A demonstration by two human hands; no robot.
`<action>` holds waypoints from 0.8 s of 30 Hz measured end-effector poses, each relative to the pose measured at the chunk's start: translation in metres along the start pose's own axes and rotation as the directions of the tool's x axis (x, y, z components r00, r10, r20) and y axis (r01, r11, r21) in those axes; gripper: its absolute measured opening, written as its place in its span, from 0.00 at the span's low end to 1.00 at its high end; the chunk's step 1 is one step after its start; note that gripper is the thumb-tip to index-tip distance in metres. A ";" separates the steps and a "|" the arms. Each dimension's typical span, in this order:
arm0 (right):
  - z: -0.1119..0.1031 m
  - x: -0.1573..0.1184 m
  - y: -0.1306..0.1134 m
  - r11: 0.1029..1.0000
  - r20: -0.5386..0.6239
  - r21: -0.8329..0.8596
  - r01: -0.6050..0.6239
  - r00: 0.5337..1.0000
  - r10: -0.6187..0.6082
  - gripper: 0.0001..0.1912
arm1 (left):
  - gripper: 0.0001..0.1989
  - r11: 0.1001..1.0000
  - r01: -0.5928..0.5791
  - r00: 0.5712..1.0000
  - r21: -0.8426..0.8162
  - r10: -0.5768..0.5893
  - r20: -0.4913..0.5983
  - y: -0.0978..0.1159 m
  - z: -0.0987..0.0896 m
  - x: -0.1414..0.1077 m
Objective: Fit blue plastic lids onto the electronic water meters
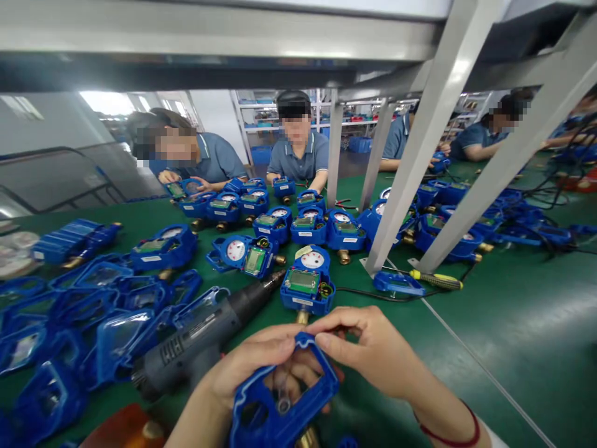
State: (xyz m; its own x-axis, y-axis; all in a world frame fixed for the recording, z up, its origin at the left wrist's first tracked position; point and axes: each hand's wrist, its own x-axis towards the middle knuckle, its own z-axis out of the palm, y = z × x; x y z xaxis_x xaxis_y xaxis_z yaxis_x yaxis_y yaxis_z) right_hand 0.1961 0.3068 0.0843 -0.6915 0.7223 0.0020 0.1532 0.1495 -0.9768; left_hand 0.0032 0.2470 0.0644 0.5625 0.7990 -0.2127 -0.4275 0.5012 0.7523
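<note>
My left hand (254,361) holds a blue plastic meter cover (261,423) with a large window opening and a smaller round hole. Its fingers pass behind the cover and show through the opening. At the cover's upper corner, the thumb and fingertips of my right hand (373,348) are pinched against the rim; any small part between them is hidden. Just beyond my hands stands an uncovered blue water meter (305,286) with a white dial, a green circuit board and a brass fitting. Below the cover, another brass fitting (308,437) shows partly.
A heat gun (200,339) lies left of my hands, beside a pile of blue covers (116,336). Several open meters (308,227) stand beyond. Metal posts (420,137) rise at the right, near a yellow screwdriver (438,280). Co-workers (301,152) sit across the green table.
</note>
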 end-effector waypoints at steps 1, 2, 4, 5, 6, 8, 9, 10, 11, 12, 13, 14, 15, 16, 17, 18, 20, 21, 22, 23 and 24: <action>-0.001 0.001 0.002 0.999 0.014 0.029 -0.018 1.000 0.018 0.11 | 0.24 1.000 0.013 1.000 0.001 -0.013 0.001 0.000 0.000 0.000; -0.001 0.002 0.004 0.998 0.028 0.053 -0.035 0.999 0.033 0.11 | 0.24 1.000 0.027 1.000 0.004 -0.027 0.005 0.001 -0.001 0.000; -0.002 0.003 0.008 0.994 0.059 0.087 -0.059 0.997 0.054 0.11 | 0.25 0.998 0.056 0.998 0.010 -0.056 0.005 0.000 -0.001 0.002; -0.002 0.003 0.010 0.994 0.075 0.090 -0.064 0.996 0.057 0.11 | 0.26 0.997 0.072 0.997 0.014 -0.072 0.002 0.000 -0.001 0.002; -0.002 0.003 0.012 0.995 0.090 0.083 -0.063 0.994 0.055 0.10 | 0.26 0.996 0.090 0.996 0.019 -0.090 -0.004 -0.001 -0.001 0.003; -0.002 0.003 0.014 0.997 0.115 0.052 -0.053 0.992 0.047 0.09 | 0.25 0.992 0.126 0.992 0.028 -0.125 -0.018 -0.001 -0.002 0.005; -0.002 0.003 0.014 0.998 0.127 0.041 -0.047 0.991 0.042 0.09 | 0.24 0.990 0.140 0.990 0.033 -0.139 -0.026 -0.001 -0.002 0.006; -0.002 0.004 0.014 0.998 0.138 0.034 -0.046 0.990 0.041 0.10 | 0.24 0.988 0.150 0.988 0.037 -0.149 -0.033 -0.002 -0.002 0.007; -0.002 0.004 0.014 0.998 0.152 0.032 -0.050 0.987 0.044 0.11 | 0.24 0.987 0.157 0.987 0.041 -0.156 -0.037 -0.002 -0.003 0.007; -0.002 0.004 0.013 0.998 0.168 0.030 -0.053 0.985 0.047 0.12 | 0.24 0.986 0.162 0.986 0.044 -0.161 -0.038 -0.002 -0.003 0.008; -0.003 0.005 0.012 0.999 0.185 0.017 -0.050 0.982 0.046 0.12 | 0.24 0.985 0.168 0.985 0.046 -0.167 -0.037 -0.003 -0.003 0.008; -0.004 0.005 0.012 0.999 0.201 -0.009 -0.038 0.979 0.039 0.13 | 0.24 0.983 0.175 0.984 0.047 -0.174 -0.036 -0.004 -0.004 0.008; -0.004 0.005 0.011 0.999 0.213 -0.038 -0.022 0.977 0.030 0.12 | 0.24 0.982 0.182 0.983 0.046 -0.180 -0.034 -0.004 -0.004 0.008; -0.005 0.006 0.011 0.998 0.222 -0.061 -0.004 0.975 0.018 0.12 | 0.23 0.981 0.186 0.982 0.045 -0.185 -0.034 -0.005 -0.005 0.007; -0.006 0.006 0.011 0.998 0.231 -0.065 0.011 0.973 0.004 0.12 | 0.23 0.981 0.188 0.982 0.044 -0.186 -0.035 -0.006 -0.005 0.007; -0.007 0.006 0.011 0.998 0.236 -0.052 0.020 0.972 -0.007 0.12 | 0.23 0.981 0.187 0.982 0.043 -0.186 -0.036 -0.006 -0.005 0.007; -0.007 0.005 0.012 1.000 0.240 -0.001 0.010 0.971 -0.009 0.11 | 0.23 0.981 0.188 0.982 0.042 -0.187 -0.036 -0.007 -0.006 0.006; -0.007 0.005 0.012 1.000 0.239 0.016 -0.006 0.971 0.002 0.11 | 0.23 0.980 0.192 0.981 0.042 -0.191 -0.036 -0.007 -0.006 0.006; -0.007 0.005 0.013 0.999 0.238 0.021 -0.025 0.971 0.019 0.11 | 0.23 0.979 0.197 0.980 0.044 -0.196 -0.037 -0.008 -0.006 0.007; -0.006 0.005 0.014 0.999 0.237 0.016 -0.041 0.971 0.036 0.11 | 0.23 0.978 0.204 0.979 0.046 -0.202 -0.039 -0.009 -0.007 0.007; -0.006 0.004 0.015 0.999 0.234 0.002 -0.051 0.971 0.050 0.11 | 0.24 0.977 0.210 0.977 0.047 -0.208 -0.042 -0.010 -0.008 0.008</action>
State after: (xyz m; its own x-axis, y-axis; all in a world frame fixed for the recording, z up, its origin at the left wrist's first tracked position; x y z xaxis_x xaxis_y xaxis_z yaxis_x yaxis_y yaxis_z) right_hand 0.1994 0.3160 0.0709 -0.8293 0.5504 -0.0965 0.1870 0.1106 -0.9761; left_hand 0.0062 0.2508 0.0504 0.6092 0.6901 -0.3907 -0.2660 0.6419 0.7192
